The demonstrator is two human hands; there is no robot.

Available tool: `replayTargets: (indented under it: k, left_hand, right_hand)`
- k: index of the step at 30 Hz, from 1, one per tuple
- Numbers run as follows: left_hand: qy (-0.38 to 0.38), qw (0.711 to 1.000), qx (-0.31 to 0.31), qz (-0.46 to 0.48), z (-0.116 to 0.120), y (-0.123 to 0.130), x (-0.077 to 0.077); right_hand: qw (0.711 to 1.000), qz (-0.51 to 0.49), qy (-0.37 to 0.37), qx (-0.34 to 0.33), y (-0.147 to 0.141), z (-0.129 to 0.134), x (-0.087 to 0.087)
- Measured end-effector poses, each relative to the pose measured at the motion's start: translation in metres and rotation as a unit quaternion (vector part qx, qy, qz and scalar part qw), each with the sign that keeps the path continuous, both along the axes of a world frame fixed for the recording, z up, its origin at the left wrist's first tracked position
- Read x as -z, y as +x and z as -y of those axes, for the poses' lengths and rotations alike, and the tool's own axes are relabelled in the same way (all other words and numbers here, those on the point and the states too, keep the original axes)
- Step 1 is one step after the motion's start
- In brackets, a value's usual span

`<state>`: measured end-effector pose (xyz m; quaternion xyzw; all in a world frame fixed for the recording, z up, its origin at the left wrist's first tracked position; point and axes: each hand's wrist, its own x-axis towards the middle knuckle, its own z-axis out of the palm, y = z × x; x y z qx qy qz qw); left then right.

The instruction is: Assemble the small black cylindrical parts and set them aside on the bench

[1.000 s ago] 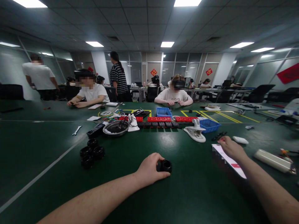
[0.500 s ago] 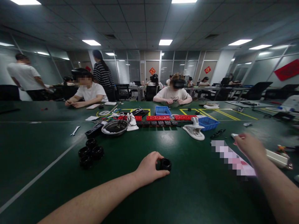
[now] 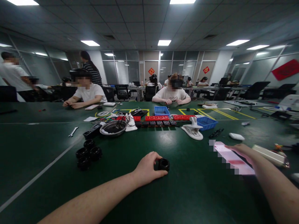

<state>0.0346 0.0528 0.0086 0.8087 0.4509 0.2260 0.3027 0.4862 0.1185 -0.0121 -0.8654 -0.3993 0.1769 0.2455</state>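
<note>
My left hand (image 3: 147,166) is closed around a black, hollow, ring-shaped part (image 3: 164,164) resting on the green table, thumb on the near side and fingers on the far side. Farther left sits a cluster of similar black rings (image 3: 95,153). My right hand (image 3: 243,152) reaches in from the right with fingers stretched out. Its fingertips are at the upper part of a flat, bright pink-white thing (image 3: 235,161), partly pixelated, perhaps a lit phone screen; whether they touch it I cannot tell. Beyond that hand lies a small white rounded case (image 3: 236,136).
Red power strips (image 3: 156,118), blue bins (image 3: 206,123) and a white clamp stand (image 3: 193,129) line the middle. A metal bowl (image 3: 113,133) and a wrench (image 3: 73,132) lie left. A metallic box with wires (image 3: 271,156) is right. Two people sit opposite.
My right hand has moved left and down from beside the white case to the pink-white thing, its fingers now extended. The left hand keeps its grip. The view has shifted slightly.
</note>
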Motion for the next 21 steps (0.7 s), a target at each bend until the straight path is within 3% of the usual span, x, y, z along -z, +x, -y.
replayTargets:
  k: [13,21]
  left_hand:
    - [0.001,1.000,0.004,0.005,0.001,-0.001,-0.001]
    - [0.013,1.000,-0.006,-0.005,-0.001,0.000,0.001]
  right_hand:
    - [0.999,-0.001,-0.051,0.000,-0.004,0.001,-0.002]
    - [0.999,-0.001,-0.013,0.032,-0.013,0.006,-0.011]
